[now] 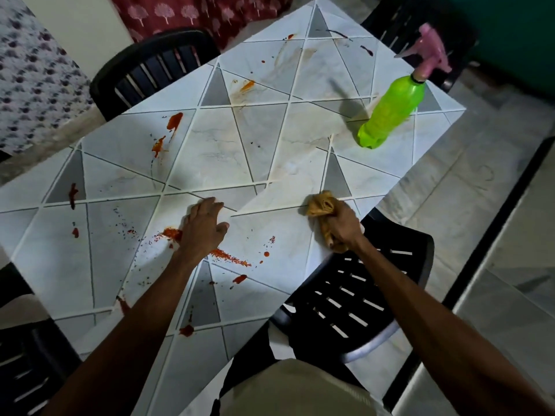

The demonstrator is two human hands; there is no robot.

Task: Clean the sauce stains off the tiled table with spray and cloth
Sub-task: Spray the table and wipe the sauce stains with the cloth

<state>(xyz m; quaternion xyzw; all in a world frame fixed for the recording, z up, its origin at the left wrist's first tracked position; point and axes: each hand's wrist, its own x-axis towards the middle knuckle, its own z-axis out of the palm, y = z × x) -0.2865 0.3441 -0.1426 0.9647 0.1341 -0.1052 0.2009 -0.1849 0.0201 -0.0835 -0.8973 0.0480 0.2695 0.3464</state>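
Observation:
The tiled table (210, 151) has white and grey triangular tiles with red and orange sauce stains (174, 121) scattered across it. A streak of red sauce (231, 258) lies just under my left hand. My left hand (204, 226) rests flat on the tiles with fingers spread, holding nothing. My right hand (342, 226) grips a crumpled tan cloth (321, 205) pressed on the table near its right edge. A green spray bottle (390, 115) with a pink trigger head stands at the far right of the table, away from both hands.
A black slatted plastic chair (354, 295) sits right below my right arm at the table's near edge. Another black chair (150, 67) stands at the far side, and a third at the far right corner (399, 16). Pale floor tiles lie to the right.

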